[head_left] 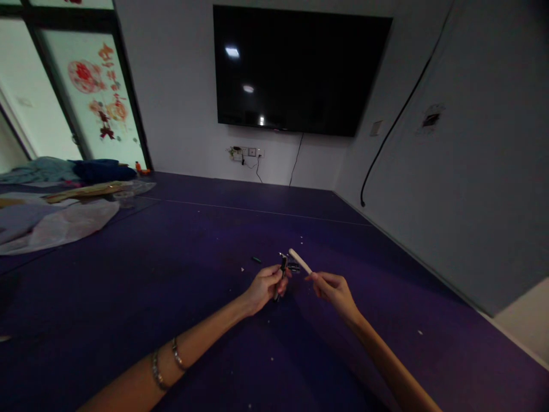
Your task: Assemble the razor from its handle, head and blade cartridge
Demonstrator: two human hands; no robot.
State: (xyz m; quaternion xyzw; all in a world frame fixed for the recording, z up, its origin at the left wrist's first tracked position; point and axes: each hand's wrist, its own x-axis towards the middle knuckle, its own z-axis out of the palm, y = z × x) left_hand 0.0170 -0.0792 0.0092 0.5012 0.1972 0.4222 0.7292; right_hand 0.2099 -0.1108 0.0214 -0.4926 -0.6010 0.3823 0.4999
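My left hand point(266, 289) is closed around a slim black tool point(283, 263), held upright, with a shiny bit at its top end. Its exact kind is too small to make out. In my right hand point(337, 293), a pale wooden stick point(301, 262) is pinched near its lower end and slants up to the left. The stick's upper end comes close to the tool, with a small gap visible between them. Just behind the tool lies a small dark object point(294, 266) on the purple surface point(206, 320). A short dark green piece point(256, 260) rests left of it.
Small pale chips point(242, 269) are scattered over the surface. White plastic sheeting point(72, 226) and folded cloths point(103, 170) lie at the far left. A black cable point(401, 114) hangs down the right wall, and a large television point(300, 68) is mounted on the back wall.
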